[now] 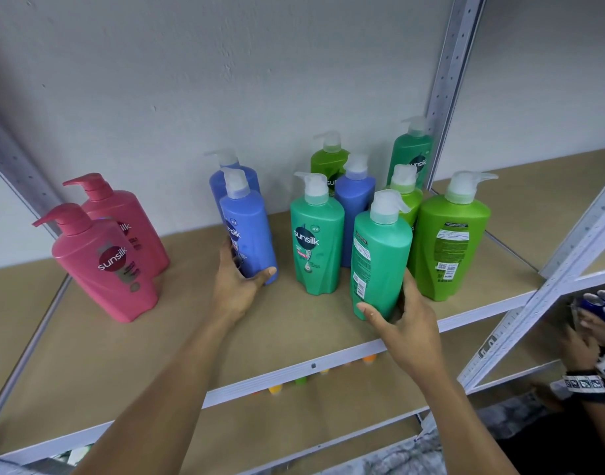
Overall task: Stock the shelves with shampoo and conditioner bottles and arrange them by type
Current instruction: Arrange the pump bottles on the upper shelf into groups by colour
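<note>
The left hand (239, 279) curls fingers and thumb round the lower body of the front blue bottle (248, 231), which stands on the shelf board (157, 354) at centre frame. The right hand (407, 313) clasps the base of the near teal bottle (380, 255), right of centre by the shelf's front edge, with its back label toward the camera. Whether its base rests on the board or is just lifted, I cannot tell.

Stocking looks well advanced and sorting roughly half done. At the left of the frame the two pink bottles (102, 265) stand together, well apart from the rest. A second blue bottle (232, 176) stands directly behind the gripped one. A third blue bottle (356, 200) sits inside the green cluster, so it probably has to come out. The greens are mixed. A front-facing teal bottle (316, 241) stands at centre and a rear teal bottle (412, 156) by the metal upright. A large lime bottle (452, 245) is at right, a middle lime bottle (405, 193) just behind the near teal one, and a rear lime bottle (328, 162) at the back. Separating teal from lime and turning labels forward seems to remain.

Every bottle is opaque with its pump fitted, so no fill level shows. Below the front rail, coloured caps (275, 389) peek from a lower shelf. At the right edge another person's hands hold blue cans (602, 303).
</note>
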`<state>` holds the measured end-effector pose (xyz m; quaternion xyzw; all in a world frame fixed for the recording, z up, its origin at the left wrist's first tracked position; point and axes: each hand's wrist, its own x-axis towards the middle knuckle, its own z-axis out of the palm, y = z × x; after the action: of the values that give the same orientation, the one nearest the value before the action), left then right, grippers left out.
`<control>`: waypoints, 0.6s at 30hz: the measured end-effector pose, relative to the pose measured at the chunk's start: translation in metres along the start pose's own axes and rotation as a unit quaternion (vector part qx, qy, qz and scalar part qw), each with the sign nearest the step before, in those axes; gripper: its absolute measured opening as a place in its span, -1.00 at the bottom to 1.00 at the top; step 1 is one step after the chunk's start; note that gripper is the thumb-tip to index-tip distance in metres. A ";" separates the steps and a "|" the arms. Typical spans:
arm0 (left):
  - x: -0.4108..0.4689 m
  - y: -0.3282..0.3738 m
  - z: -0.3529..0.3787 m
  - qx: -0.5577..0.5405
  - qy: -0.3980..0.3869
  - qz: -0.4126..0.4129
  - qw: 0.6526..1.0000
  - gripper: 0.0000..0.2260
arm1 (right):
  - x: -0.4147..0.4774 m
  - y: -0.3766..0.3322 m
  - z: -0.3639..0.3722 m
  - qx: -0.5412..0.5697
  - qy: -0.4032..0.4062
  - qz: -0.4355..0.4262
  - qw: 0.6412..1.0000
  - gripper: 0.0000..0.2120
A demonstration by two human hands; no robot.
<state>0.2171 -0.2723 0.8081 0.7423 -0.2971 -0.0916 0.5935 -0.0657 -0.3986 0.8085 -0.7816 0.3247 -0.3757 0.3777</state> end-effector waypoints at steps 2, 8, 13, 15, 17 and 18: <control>-0.001 0.000 0.000 0.009 -0.002 0.008 1.000 -0.25 | 0.000 0.000 0.001 -0.002 0.002 0.002 1.000 -0.25; -0.015 0.008 0.005 0.062 0.051 0.028 0.996 -0.28 | -0.001 -0.001 0.000 -0.004 0.000 0.008 1.000 -0.25; -0.056 0.028 0.027 0.085 0.198 0.108 0.970 -0.58 | 0.001 0.002 -0.001 -0.019 0.000 0.010 1.000 -0.23; -0.067 0.031 0.041 0.053 0.166 0.115 0.978 -0.61 | 0.001 0.001 -0.001 -0.016 0.004 0.011 1.000 -0.26; -0.068 0.035 0.055 0.012 0.086 0.084 0.993 -0.49 | 0.000 -0.001 -0.002 -0.015 0.005 0.011 1.000 -0.30; -0.066 0.037 0.061 -0.010 0.041 0.060 0.997 -0.41 | 0.000 -0.001 -0.002 -0.014 0.004 0.012 1.000 -0.31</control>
<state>0.1215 -0.2911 0.8114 0.7205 -0.3156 -0.0282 0.6168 -0.0674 -0.3991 0.8105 -0.7814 0.3406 -0.3700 0.3694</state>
